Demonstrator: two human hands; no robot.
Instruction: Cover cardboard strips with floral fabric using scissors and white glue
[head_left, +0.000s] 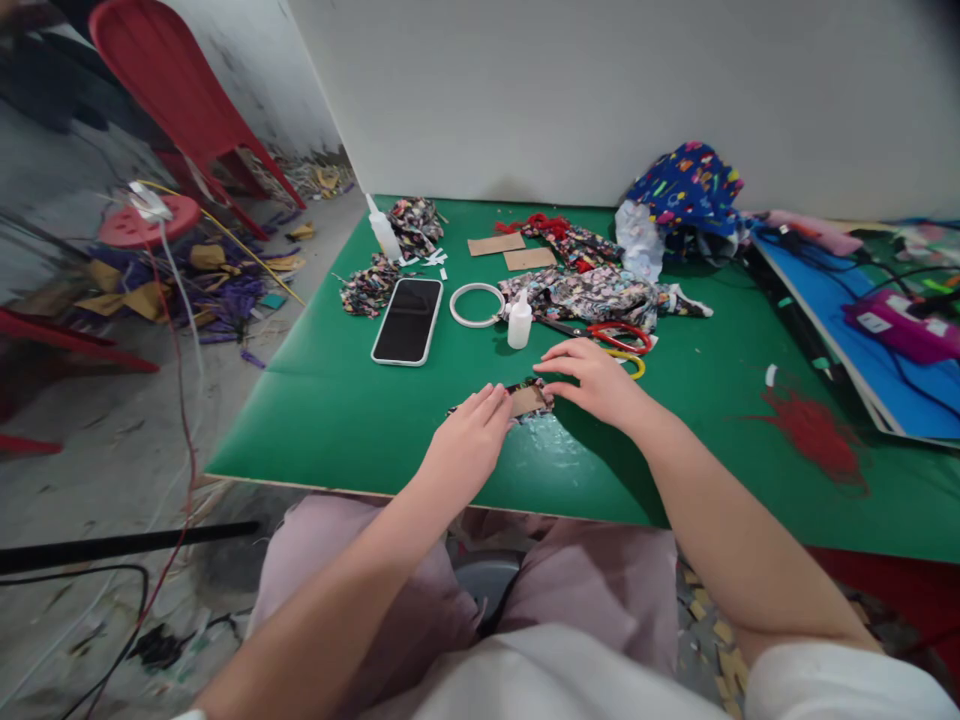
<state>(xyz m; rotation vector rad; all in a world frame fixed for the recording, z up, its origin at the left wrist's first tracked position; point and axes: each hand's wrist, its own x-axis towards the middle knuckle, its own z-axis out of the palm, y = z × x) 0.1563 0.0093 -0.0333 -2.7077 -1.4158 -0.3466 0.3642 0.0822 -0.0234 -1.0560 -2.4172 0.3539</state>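
Observation:
A small brown cardboard piece (527, 401) lies on a strip of dark floral fabric (541, 383) near the front of the green table. My left hand (471, 435) rests flat over the strip's left part, its fingers stretched out and covering some of it. At the right end, my right hand (592, 380) touches the fabric with its thumb, fingers extended and apart from the thumb. Just beyond stands a small white squeeze bottle (519, 326). Scissors with red handles (628, 338) and a yellow handle (634, 362) lie behind my right hand.
A phone (407, 321), a white ring (478, 305), another white bottle (384, 235), floral fabric (585, 298) and cardboard pieces (495, 245) lie farther back on the green table (322, 400). Red threads (814, 430) and a blue board (847, 330) are at right.

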